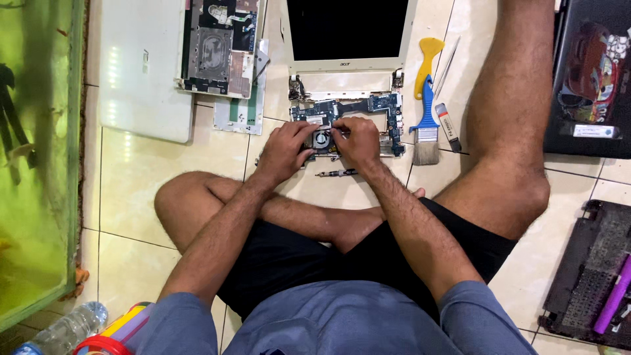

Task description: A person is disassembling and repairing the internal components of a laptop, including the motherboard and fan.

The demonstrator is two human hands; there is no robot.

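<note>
Setting: a person is sitting cross-legged on a cream tiled floor, looking down at an opened small white laptop with a dark screen.
Thing in hand: the blue circuit board is lying in the laptop's open base, just ahead of the shins; a small round black cooling fan is sitting at the board's near edge, between the 2 hands.
Left hand: it is resting on the board's left end, fingers curled and bunched together beside the fan; what they are pinching cannot be told.
Right hand: it is bearing down just right of the fan, fingertips drawn together on something too small to make out.
Step, as judged: the person seems to be working the fan loose or seating it on the board.
Next move, as judged: it is calling for a steady left hand and fine fingertip control.
Nearby: a dark slim screwdriver is lying just below the hands; a blue-handled paintbrush is lying to the right.
</note>
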